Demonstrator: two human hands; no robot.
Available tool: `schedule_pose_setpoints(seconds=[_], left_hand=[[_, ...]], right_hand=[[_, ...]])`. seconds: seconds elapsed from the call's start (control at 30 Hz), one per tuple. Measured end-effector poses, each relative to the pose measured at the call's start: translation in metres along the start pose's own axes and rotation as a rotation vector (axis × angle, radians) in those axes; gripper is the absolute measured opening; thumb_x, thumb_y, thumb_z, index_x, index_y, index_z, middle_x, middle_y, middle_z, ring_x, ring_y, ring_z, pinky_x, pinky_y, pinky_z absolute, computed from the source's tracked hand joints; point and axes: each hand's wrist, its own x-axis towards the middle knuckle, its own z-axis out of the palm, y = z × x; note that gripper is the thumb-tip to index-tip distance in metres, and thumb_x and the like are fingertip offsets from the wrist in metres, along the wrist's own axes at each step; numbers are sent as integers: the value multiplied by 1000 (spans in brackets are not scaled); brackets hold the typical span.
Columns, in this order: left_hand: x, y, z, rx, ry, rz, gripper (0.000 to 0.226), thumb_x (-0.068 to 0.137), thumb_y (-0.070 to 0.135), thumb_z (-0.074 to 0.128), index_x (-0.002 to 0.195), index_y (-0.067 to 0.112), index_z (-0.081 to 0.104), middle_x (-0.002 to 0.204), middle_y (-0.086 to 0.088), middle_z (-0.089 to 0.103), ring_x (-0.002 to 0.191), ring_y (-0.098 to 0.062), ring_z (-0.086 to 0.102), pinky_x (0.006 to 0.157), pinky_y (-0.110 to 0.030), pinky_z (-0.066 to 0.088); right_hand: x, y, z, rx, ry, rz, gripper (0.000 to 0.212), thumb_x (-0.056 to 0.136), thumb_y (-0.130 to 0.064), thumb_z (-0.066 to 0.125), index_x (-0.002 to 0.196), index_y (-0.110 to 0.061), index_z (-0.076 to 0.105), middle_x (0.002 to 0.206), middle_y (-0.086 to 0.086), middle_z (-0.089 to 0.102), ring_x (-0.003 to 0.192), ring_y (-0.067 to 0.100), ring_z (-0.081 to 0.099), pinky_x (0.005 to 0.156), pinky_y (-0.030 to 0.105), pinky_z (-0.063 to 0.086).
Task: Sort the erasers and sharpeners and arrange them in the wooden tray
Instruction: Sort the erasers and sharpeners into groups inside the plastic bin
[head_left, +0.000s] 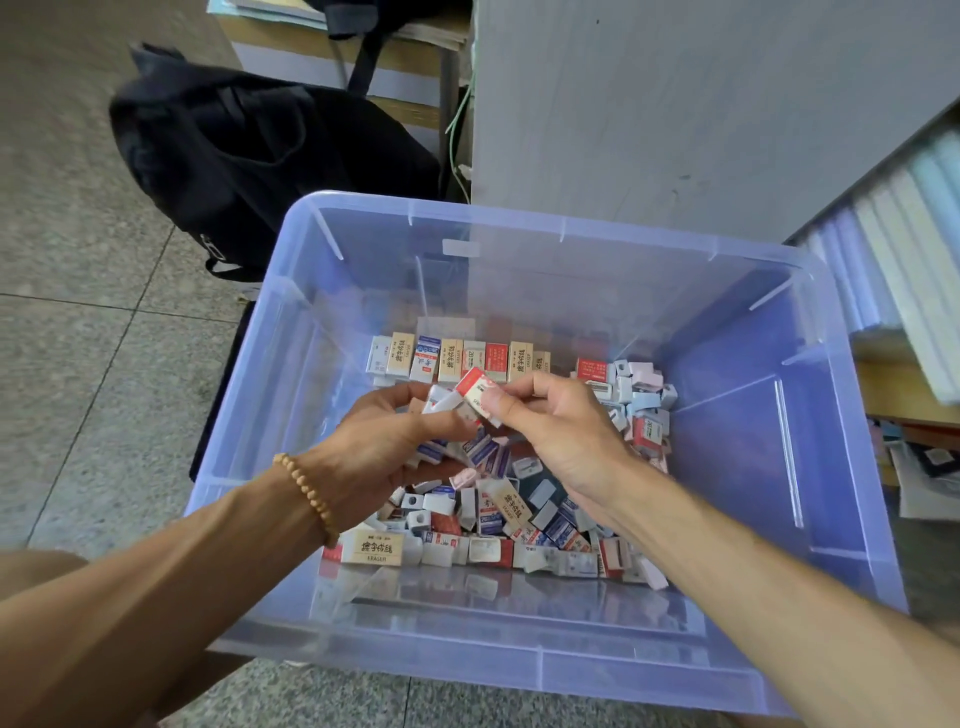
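Observation:
Both my hands reach into a clear blue plastic bin (737, 467). My right hand (561, 421) pinches a red-and-white eraser (475, 392) by thumb and fingers. My left hand (387, 434), with a bead bracelet at the wrist, cups a few white erasers (441, 402) just beside it. A row of upright erasers (457, 358) stands along the far side of the bin's floor. A loose heap of erasers and small sharpeners (498, 514) covers the floor below and right of my hands. No wooden tray is in view.
A black bag (249, 150) lies on the tiled floor behind the bin at the left. A grey cabinet (675, 104) stands behind the bin. Stacked books and papers (904, 270) fill shelves at the right.

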Motion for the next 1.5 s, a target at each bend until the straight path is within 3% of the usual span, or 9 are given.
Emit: schedule_pose_setpoints(seconds=[0.17, 0.6, 0.77, 0.87, 1.0, 1.1, 1.2, 1.33, 1.5], left_hand=[[-9, -3, -14, 11, 128, -28, 35, 73, -5, 76, 103, 3, 60, 95, -19, 70, 74, -25, 72, 55, -29, 57], [-3, -15, -23, 73, 248, -68, 41, 69, -1, 84, 102, 2, 60, 83, -14, 68, 64, -21, 68, 67, -36, 61], [1, -12, -20, 52, 269, -68, 47, 69, -1, 84, 109, 1, 59, 85, -15, 69, 64, -20, 71, 58, -29, 57], [0, -11, -19, 74, 267, -65, 47, 68, 0, 85, 108, 0, 60, 89, -19, 72, 73, -27, 73, 61, -30, 58], [0, -9, -18, 74, 258, -46, 41, 68, 2, 85, 101, 3, 60, 86, -18, 72, 74, -27, 72, 66, -32, 59], [-1, -9, -15, 63, 247, -17, 42, 68, 3, 85, 102, 2, 60, 82, -15, 70, 71, -24, 69, 65, -30, 58], [-4, -9, -14, 99, 247, -16, 46, 67, 6, 87, 105, 1, 61, 82, -14, 73, 69, -23, 71, 62, -29, 57], [-7, -6, -14, 96, 210, -24, 48, 65, 2, 86, 106, 3, 61, 86, -14, 74, 72, -22, 72, 56, -24, 54], [-7, -5, -15, 47, 222, -35, 42, 71, -8, 80, 106, 0, 59, 90, -17, 71, 74, -25, 71, 56, -24, 56]], right_hand=[[35, -5, 4, -147, 102, 83, 11, 93, -26, 69, 91, -17, 74, 75, -2, 65, 68, 12, 59, 75, 34, 54], [122, -14, 79, -232, -34, 122, 10, 90, -7, 71, 95, 3, 72, 79, 17, 74, 65, 21, 68, 72, 34, 63], [131, 2, 85, -433, -9, -14, 28, 85, -27, 78, 66, -10, 67, 68, 11, 73, 60, 22, 70, 74, 42, 62], [131, 3, 86, -596, 2, -117, 42, 85, -39, 75, 54, -16, 60, 61, 2, 65, 71, 25, 70, 75, 33, 55], [111, -8, 72, -448, -85, -117, 39, 94, -39, 65, 66, -11, 68, 63, -4, 65, 57, 11, 59, 63, 28, 48], [87, -15, 43, -304, -411, 47, 37, 95, -42, 63, 83, -10, 73, 69, 1, 69, 59, 12, 60, 53, 25, 45], [71, -15, 19, -178, -644, 159, 25, 94, -22, 66, 104, 1, 72, 74, 6, 71, 68, 15, 63, 54, 25, 49], [67, -11, 12, -97, -661, 191, 14, 90, 3, 65, 103, -1, 67, 76, 7, 72, 71, 16, 65, 60, 24, 52], [72, -5, 9, 27, -514, 226, 10, 91, 0, 64, 99, -6, 66, 80, 7, 70, 65, 14, 61, 53, 24, 44]])
